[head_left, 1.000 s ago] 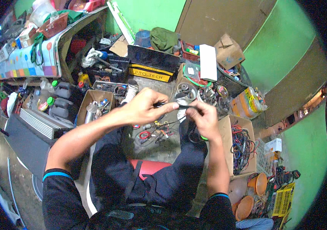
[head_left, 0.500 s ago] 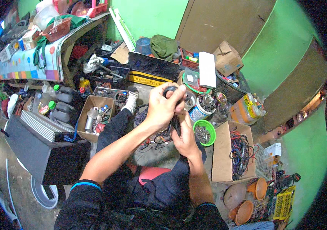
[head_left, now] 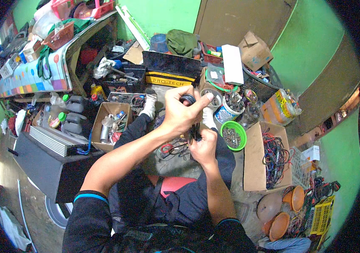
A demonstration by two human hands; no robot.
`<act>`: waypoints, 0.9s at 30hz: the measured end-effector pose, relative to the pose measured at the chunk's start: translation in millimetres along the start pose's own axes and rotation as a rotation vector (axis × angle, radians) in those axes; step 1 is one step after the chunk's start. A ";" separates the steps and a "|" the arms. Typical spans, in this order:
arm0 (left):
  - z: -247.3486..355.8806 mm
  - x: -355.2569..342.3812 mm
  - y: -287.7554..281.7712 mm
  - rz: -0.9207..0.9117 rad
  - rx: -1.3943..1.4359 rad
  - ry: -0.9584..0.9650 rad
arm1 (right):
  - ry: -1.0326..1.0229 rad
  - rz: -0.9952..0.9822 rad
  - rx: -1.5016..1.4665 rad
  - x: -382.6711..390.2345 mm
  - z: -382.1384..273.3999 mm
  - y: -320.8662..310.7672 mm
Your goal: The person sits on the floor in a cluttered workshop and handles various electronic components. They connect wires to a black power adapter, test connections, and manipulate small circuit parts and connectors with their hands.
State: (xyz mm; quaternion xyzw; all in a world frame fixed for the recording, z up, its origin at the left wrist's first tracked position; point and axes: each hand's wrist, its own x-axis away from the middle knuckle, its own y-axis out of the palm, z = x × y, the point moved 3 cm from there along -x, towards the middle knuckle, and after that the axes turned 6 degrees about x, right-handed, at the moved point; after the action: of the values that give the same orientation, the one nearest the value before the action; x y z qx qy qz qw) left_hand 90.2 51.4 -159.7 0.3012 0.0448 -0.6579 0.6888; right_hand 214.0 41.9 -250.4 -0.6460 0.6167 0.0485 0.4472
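My left hand (head_left: 181, 113) is closed round the upper end of a coiled black cable (head_left: 187, 98), whose loops show between thumb and fingers. Just below it, my right hand (head_left: 204, 146) grips the lower part of the same dark bundle, with its fingers curled in. The palms hide much of the coil. Beneath my hands, loose wires (head_left: 173, 149), some red and some black, lie on the floor between my legs.
To the right stand a green bowl (head_left: 244, 141) of small metal parts and a cardboard box (head_left: 253, 162) of tangled cables. A black toolbox (head_left: 169, 63) is ahead. At left are a small-parts carton (head_left: 100, 116) and a large black box (head_left: 57, 164).
My right hand has closed further, its fingers now curled into a fist on the bundle. The left thumb has shifted outward to the right. My view has turned slightly left.
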 end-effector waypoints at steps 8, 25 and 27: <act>-17.8 16.6 -1.3 0.106 -0.100 -0.082 | -0.132 0.123 0.305 -25.3 -18.1 -4.0; -0.7 -34.9 13.0 0.263 0.501 -0.185 | 0.387 -0.202 -1.352 44.7 22.0 63.5; 2.5 -41.6 9.8 0.299 0.515 -0.118 | 0.382 -0.228 -1.236 41.9 11.7 77.4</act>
State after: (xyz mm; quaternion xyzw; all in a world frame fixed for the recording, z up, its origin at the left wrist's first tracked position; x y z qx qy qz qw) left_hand 93.1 86.4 -135.1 0.4303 -0.2085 -0.5552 0.6805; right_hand 164.5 30.2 -323.1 -0.8425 0.4714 0.2307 -0.1215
